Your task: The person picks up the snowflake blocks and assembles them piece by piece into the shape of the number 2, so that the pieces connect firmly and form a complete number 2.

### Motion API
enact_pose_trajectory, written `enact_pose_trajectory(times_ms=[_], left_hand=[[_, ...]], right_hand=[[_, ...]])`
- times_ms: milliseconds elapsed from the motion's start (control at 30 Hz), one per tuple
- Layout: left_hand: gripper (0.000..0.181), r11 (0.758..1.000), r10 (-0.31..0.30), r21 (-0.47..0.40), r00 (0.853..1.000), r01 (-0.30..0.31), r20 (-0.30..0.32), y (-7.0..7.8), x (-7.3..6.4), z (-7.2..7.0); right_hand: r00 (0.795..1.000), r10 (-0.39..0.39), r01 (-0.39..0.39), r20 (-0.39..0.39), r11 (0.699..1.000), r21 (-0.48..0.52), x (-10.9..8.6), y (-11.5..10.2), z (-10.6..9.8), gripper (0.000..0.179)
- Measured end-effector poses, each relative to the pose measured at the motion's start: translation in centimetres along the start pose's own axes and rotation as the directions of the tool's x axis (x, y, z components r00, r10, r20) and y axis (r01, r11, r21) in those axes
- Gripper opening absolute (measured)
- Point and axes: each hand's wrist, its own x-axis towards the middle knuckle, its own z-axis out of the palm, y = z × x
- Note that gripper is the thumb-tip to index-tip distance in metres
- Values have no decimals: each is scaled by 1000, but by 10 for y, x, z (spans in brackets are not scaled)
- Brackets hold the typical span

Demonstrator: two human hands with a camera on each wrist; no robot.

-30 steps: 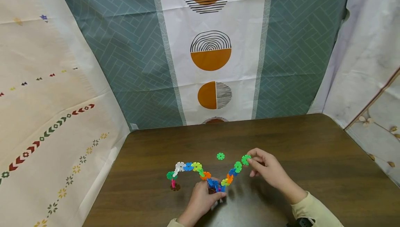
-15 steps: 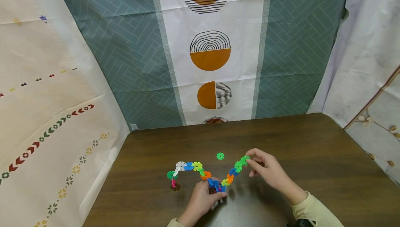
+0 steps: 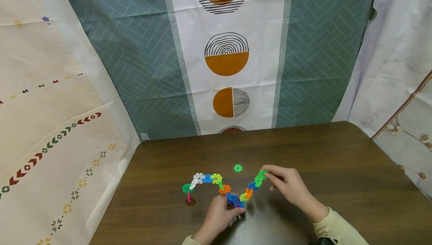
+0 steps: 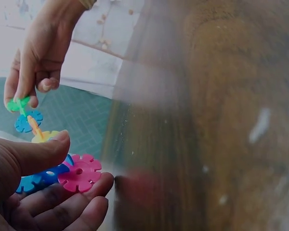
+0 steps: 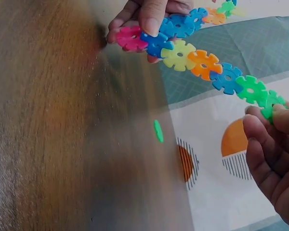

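Note:
A chain of notched plastic discs (image 3: 248, 193) in several colours spans both hands above the table. My left hand (image 3: 218, 214) grips its middle, thumb over the blue discs, beside a pink disc (image 4: 80, 173). From there one branch bends left through orange, yellow, blue and white discs to a dark green one (image 3: 187, 188). The other branch climbs right through yellow, orange and blue to two green discs. My right hand (image 3: 290, 183) pinches the end green disc (image 5: 272, 103) between thumb and fingers; it is joined edge to edge with the green disc (image 5: 252, 90) beside it.
A loose green disc (image 3: 237, 168) lies on the brown table (image 3: 162, 162) beyond the hands. A brown disc (image 3: 190, 202) is at the chain's left end, below a pink one. Patterned cloths (image 3: 148, 61) hang behind and beside the table.
The right hand has brought its green disc left and down against the chain's green end, and they now overlap. The chain's left branch has shifted slightly right. The left hand keeps its hold.

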Motion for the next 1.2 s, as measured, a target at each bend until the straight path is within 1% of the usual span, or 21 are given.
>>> enact_pose_trajectory(times_ms=[133, 300, 400, 567, 633, 700, 833, 967, 1067, 1200], left_hand=[[24, 1000, 1, 23, 1000, -1, 1, 2, 0, -1], [24, 1000, -7, 29, 1000, 6, 19, 2, 1, -1], [22, 1000, -3, 13, 1000, 3, 21, -1, 1, -1], [23, 1000, 18, -6, 1000, -18, 19, -4, 2, -1], [24, 1000, 11, -15, 1000, -11, 19, -5, 2, -2], [24, 1000, -10, -24, 1000, 11, 21, -5, 3, -3], [25, 999, -40, -36, 999, 41, 20, -4, 2, -5], [27, 999, -27, -38, 1000, 27, 17, -4, 2, -5], [28, 999, -21, -44, 1000, 22, 16, -4, 1, -5], [27, 997, -17, -69, 1000, 18, 13, -4, 0, -5]], right_hand=[[999, -26, 25, -19, 999, -26, 0, 1, 2, 21], [1000, -22, 22, -15, 1000, 0, 1, 1, 5, 21], [1000, 5, -5, 4, 1000, 25, 2, 1, 5, 19], [998, 67, -68, 19, 996, 59, 3, 1, 4, 20], [995, 96, -98, 19, 993, 72, 3, 2, 3, 21], [992, 124, -126, 20, 988, 89, 4, 4, 2, 21], [978, 205, -208, 33, 973, 96, 8, 13, 1, 25], [955, 284, -288, 91, 957, 42, 13, 29, 3, 21], [941, 304, -307, 146, 952, -2, 16, 41, 7, 17], [926, 323, -325, 194, 945, -21, 23, 51, 16, 17]])
